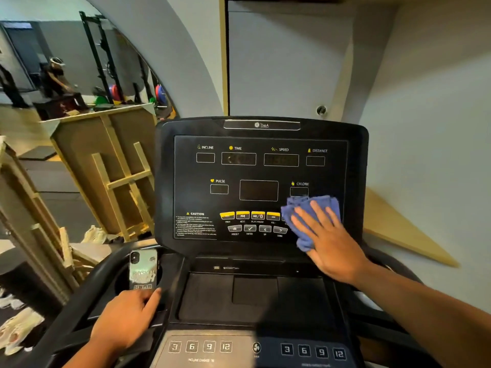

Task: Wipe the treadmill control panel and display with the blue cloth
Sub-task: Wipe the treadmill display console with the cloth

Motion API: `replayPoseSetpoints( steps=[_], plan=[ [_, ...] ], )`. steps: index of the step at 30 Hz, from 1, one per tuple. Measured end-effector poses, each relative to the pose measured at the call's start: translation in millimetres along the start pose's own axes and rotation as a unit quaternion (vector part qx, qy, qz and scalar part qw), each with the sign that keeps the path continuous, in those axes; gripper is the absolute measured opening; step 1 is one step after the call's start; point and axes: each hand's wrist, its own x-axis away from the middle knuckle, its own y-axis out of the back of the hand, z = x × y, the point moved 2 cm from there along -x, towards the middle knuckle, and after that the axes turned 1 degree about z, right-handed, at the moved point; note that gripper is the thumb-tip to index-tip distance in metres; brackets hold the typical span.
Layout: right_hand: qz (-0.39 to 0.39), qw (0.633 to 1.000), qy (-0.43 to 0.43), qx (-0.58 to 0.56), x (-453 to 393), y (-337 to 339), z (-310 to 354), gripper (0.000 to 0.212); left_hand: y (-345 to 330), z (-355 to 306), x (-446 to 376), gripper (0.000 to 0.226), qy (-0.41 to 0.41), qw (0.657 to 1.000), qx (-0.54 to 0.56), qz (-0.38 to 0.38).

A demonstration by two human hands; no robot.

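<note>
The black treadmill display panel (260,179) stands upright ahead, with unlit readouts labelled incline, time, speed, distance, pulse and calorie, and rows of yellow and grey buttons (249,221) below. My right hand (326,240) lies flat, fingers spread, pressing the crumpled blue cloth (310,208) against the panel's lower right corner; the cloth covers the rightmost buttons. My left hand (127,314) rests on the console's left edge, by the cup holder. The lower control panel (255,349) with number keys lies at the bottom.
A phone (143,269) in a shiny case stands in the left cup holder. A recessed tray (255,290) sits between display and lower keys. Wooden frames (117,171) lean at left, gym racks and weights behind. Pale walls rise close ahead and right.
</note>
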Motion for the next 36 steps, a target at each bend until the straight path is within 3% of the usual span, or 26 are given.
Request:
replayPoseSetpoints(
  steps=[2,3,7,11,12,16,19,22,25,27,28,32,34,36],
  plan=[
    [-0.004,0.999,0.049,0.007,-0.5,5.1,-18.3,0.066,-0.5,1.6,-0.6,0.055,-0.001,1.000,-0.004,0.005],
    [-0.008,0.999,0.032,0.003,-9.2,10.0,-30.1,0.064,-0.1,1.5,-0.5,0.054,-0.002,1.000,-0.004,0.007],
    [-0.067,0.974,-0.204,-0.076,-75.1,45.2,-77.7,0.063,1.9,0.4,-0.7,0.054,-0.002,1.000,-0.002,0.006],
    [-0.126,0.936,-0.320,-0.079,-136.0,60.4,-51.0,0.063,2.9,1.7,-0.7,0.053,0.005,1.000,0.001,0.015],
    [-0.128,0.944,-0.295,-0.078,-144.5,56.9,-30.5,0.063,2.7,1.8,-0.5,0.053,0.005,1.000,0.002,0.018],
    [-0.054,0.997,-0.054,-0.004,-138.1,31.8,42.7,0.067,3.6,-0.3,-0.4,0.050,0.012,1.000,0.006,0.025],
    [-0.041,0.999,-0.029,0.011,-109.4,24.5,17.7,0.069,5.1,-1.0,-0.4,0.048,0.028,0.999,0.006,0.037],
    [-0.057,0.983,-0.168,-0.053,-83.1,30.6,-26.3,0.066,8.4,-3.9,-0.7,0.043,0.034,0.998,0.010,0.050],
    [-0.105,0.921,-0.357,-0.112,-95.7,45.6,-47.7,0.066,8.0,-5.3,-1.2,0.042,0.032,0.998,0.011,0.058],
    [-0.127,0.894,-0.413,-0.118,-122.8,50.9,-27.5,0.065,7.1,-3.4,-1.7,0.042,0.032,0.998,0.013,0.053],
    [-0.126,0.905,-0.390,-0.115,-136.4,50.2,-8.0,0.066,6.2,-1.9,-1.9,0.042,0.032,0.998,0.016,0.051],
    [-0.063,0.988,-0.132,-0.049,-148.5,27.5,81.8,0.065,6.1,-2.1,-1.8,0.042,0.031,0.998,0.025,0.054],
    [-0.049,0.997,-0.050,-0.025,-131.2,19.8,75.5,0.067,6.1,-1.9,-2.8,0.042,0.035,0.997,0.023,0.059],
    [-0.049,0.998,-0.035,-0.010,-109.5,16.3,47.4,0.073,6.4,-2.1,-3.2,0.043,0.035,0.997,0.019,0.061]
  ],
)
